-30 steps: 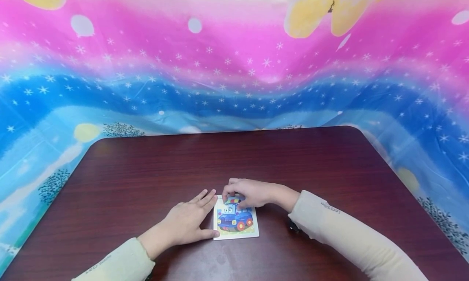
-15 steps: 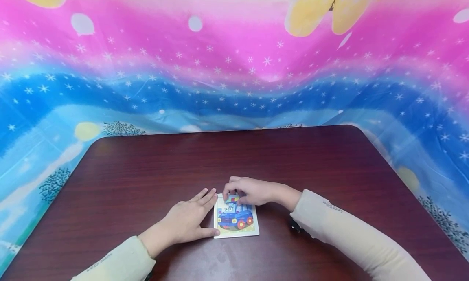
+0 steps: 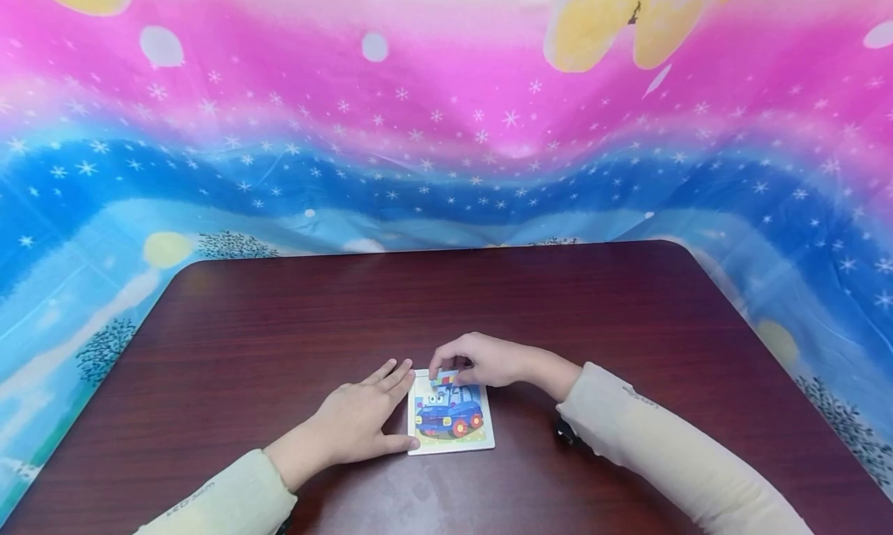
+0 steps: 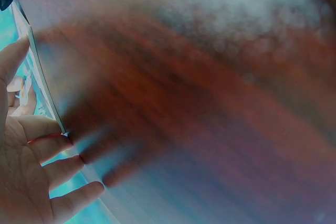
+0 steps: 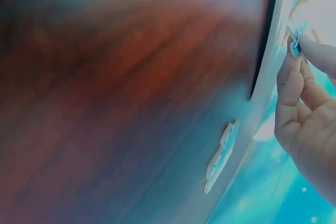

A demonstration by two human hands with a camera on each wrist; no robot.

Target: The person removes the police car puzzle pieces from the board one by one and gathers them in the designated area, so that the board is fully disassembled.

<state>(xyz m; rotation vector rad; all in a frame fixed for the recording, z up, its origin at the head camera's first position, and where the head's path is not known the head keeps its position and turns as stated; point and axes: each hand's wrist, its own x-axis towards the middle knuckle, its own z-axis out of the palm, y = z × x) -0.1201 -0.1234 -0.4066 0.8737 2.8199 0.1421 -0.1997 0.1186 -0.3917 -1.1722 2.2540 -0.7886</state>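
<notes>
A small square jigsaw puzzle (image 3: pixel 453 445) with a white border and a picture of a blue car lies on the table. My left hand (image 3: pixel 352 425) rests against its left side with straight, spread fingers, the thumb at the lower left corner. My right hand (image 3: pixel 491 360) is over the puzzle's top edge, pinching a puzzle piece (image 3: pixel 445 380) with red and yellow on it between thumb and fingers. The right wrist view shows this piece (image 5: pixel 296 49) tilted at the fingertips. Another puzzle piece (image 5: pixel 221 157) lies loose on the table there; the head view does not show it.
The dark red wooden table (image 3: pixel 314 310) has rounded far corners. A pink and blue patterned cloth (image 3: pixel 446 132) hangs behind and beside it. A black object (image 3: pixel 567 431) shows under the right sleeve.
My right hand has risen slightly and shifted right, and the pinched piece now sits tilted at the puzzle's top edge. My left hand has stayed in place.
</notes>
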